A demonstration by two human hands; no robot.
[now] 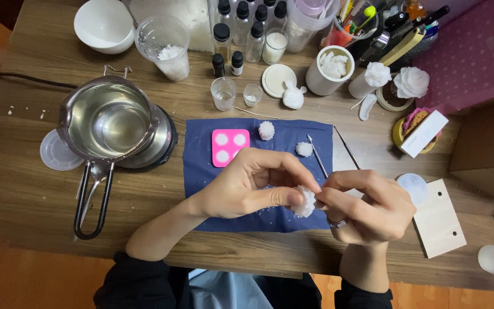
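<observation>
The wooden bench (24, 189), with a visible grain, is carrying all the items. At its right edge a plain cardboard box (490, 149) is sitting beside a dotted magenta box (470, 54). On the left a polished steel pouring pot (107, 123) with a long looped handle is resting on a black round hotplate (164, 143); the pot is showing a clear liquid. A dark blue cloth mat (201, 171) is lying at centre.

A white ceramic bowl (104, 24) is standing at the far left, next to a clear plastic cup (164, 46) holding white flakes. Behind it, clear bottles with black caps (247, 28) are grouped together. A white cylindrical cup (328, 71) is holding crumpled white wax pieces. A pale wooden tag (438, 220) is lying flat at the right.

On the mat a pink silicone mould (230, 146) with four round cavities filled white is lying near two small ruffled white wax flowers (266, 130) and a thin metal pick (317, 155).

The left hand (247, 186) is pinching a ruffled white wax flower (304, 201) above the mat's near edge, its grip clamped on it by thumb and fingers. The right hand (367, 209), wearing a ring, is closing its fingertips on the same flower's right side.
</observation>
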